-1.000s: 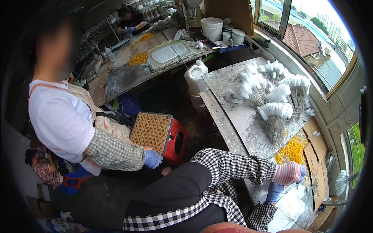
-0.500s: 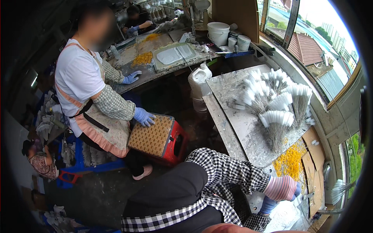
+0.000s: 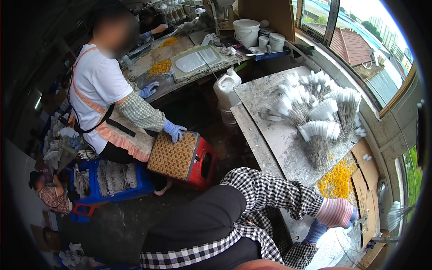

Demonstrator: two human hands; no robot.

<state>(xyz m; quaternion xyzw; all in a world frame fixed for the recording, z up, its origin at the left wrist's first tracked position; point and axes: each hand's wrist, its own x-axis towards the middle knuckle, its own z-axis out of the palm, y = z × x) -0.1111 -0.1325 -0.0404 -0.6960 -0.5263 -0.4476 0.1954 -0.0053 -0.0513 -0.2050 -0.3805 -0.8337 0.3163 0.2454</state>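
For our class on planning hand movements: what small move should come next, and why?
Perhaps ease the blue-gloved, pink-striped left hand to the heap of thin yellow rings and pick one up: the heap lies loose, close beside that hand. Whether the hand already holds something is hidden from view.

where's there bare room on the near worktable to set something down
The speckled worktable is bare between its left edge and the white-tipped bundles, down toward the checked sleeve. It's crowded by the window with those bundles, and lower down with yellow rings, left hand and right hand.
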